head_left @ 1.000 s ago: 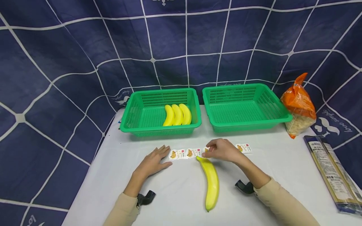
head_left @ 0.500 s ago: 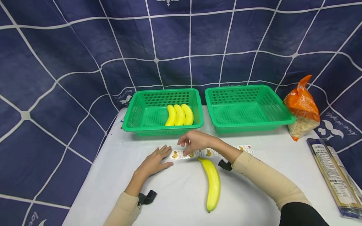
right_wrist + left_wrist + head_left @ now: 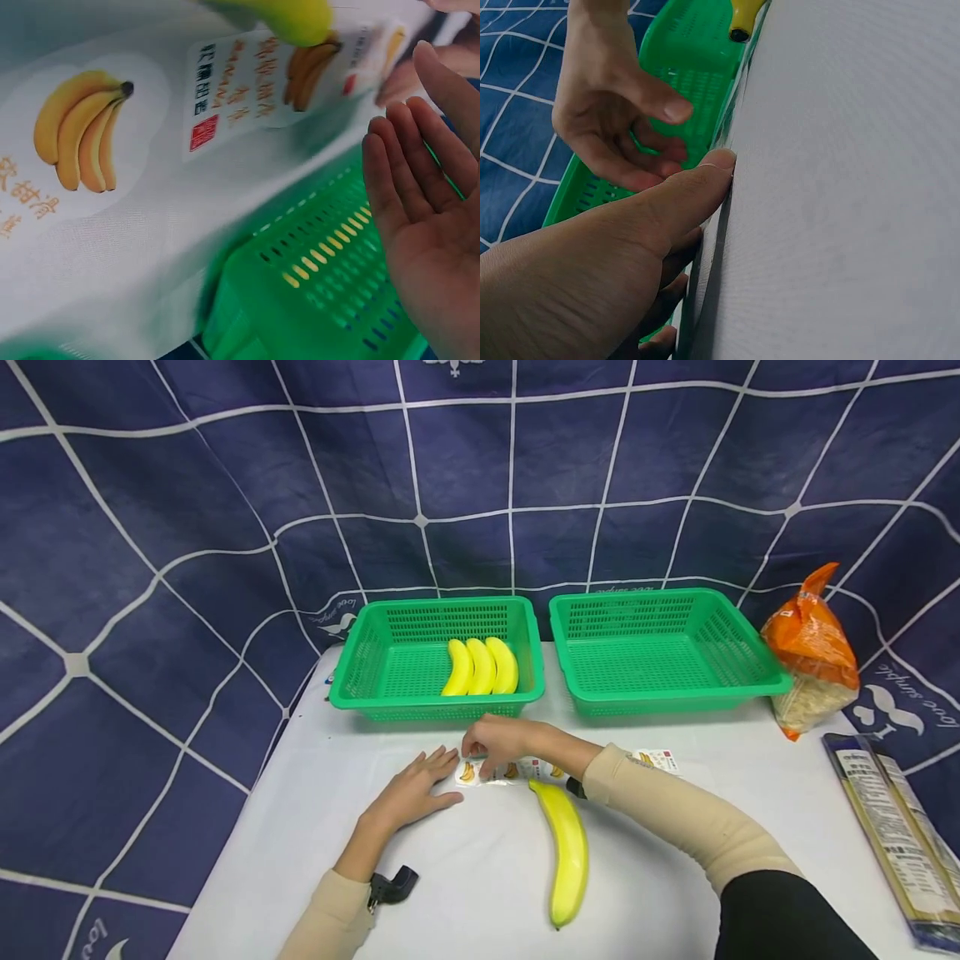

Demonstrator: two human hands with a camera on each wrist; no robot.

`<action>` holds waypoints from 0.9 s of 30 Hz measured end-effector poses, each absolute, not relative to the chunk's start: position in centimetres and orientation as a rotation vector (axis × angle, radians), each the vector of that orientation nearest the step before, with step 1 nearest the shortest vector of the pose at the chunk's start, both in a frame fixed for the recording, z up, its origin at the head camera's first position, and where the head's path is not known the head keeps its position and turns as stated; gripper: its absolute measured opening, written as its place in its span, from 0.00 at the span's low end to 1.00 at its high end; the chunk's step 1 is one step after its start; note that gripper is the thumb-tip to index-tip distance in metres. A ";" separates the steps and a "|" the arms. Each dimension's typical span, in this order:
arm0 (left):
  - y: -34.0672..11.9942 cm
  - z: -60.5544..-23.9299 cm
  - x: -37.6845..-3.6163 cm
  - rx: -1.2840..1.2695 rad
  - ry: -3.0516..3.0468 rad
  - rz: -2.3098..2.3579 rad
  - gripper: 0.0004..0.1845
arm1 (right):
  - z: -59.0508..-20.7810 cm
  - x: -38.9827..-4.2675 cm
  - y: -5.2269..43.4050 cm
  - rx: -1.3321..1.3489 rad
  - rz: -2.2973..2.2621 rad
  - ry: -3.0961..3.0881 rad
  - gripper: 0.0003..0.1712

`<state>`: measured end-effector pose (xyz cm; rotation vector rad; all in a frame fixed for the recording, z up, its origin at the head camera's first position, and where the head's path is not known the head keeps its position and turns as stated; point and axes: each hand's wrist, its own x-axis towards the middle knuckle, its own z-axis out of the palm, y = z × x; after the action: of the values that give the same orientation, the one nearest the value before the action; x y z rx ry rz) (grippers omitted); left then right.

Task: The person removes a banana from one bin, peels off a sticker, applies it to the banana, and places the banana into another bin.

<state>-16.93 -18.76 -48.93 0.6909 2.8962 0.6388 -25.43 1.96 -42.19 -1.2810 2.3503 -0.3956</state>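
**Presently on the table: banana labels, loose fruit, two baskets**

Item 1. Left hand (image 3: 411, 791) lay flat on the white table (image 3: 315, 827), fingers straight and relaxed, gripping nothing; fingertips rested just beside the left end of the sticker strip (image 3: 495, 771).

Item 2. Right hand (image 3: 498, 743) reached across to the same end of the strip, fingers curled downward over the labels. Whether its grip had actually pinched a sticker could not be told; the head view was too small, and the right wrist view showed the palm with fingers nearly straight beside the printed banana labels (image 3: 82, 135).

Item 3. Sticker strip: a row of small banana-printed labels lying flat between the green baskets and the loose banana (image 3: 566, 852), which pointed its stem toward them.

Item 4. Left basket (image 3: 360, 668) held three bananas (image 3: 482, 666) side by side; right basket (image 3: 750, 652) stood next to it.

Risks, as judged: a label might tear or fold on itself if peeled at a sharp angle; the strip could slide, since the left hand was beside rather than upon it; the right sleeve (image 3: 675, 810) hung near the loose banana and might roll it.

Surroundings: white tablecloth; dark blue backdrop with white grid lines (image 3: 510, 485); orange snack bag (image 3: 813, 652) and a long flat packet (image 3: 892, 843) at the right.
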 end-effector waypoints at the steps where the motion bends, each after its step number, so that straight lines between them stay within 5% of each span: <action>1: -18.7 -48.9 -16.9 0.688 2.890 0.648 0.38 | -42.4 -25.5 1.8 -1.287 -0.378 2.350 0.24; 27: -18.9 -49.4 -17.1 0.680 2.811 0.749 0.39 | -44.9 -26.5 -0.4 -1.295 -0.351 2.481 0.16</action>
<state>-17.13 -18.89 -49.41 0.6803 2.8105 0.7488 -26.51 -0.36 -44.95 -1.2953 2.4814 -0.3508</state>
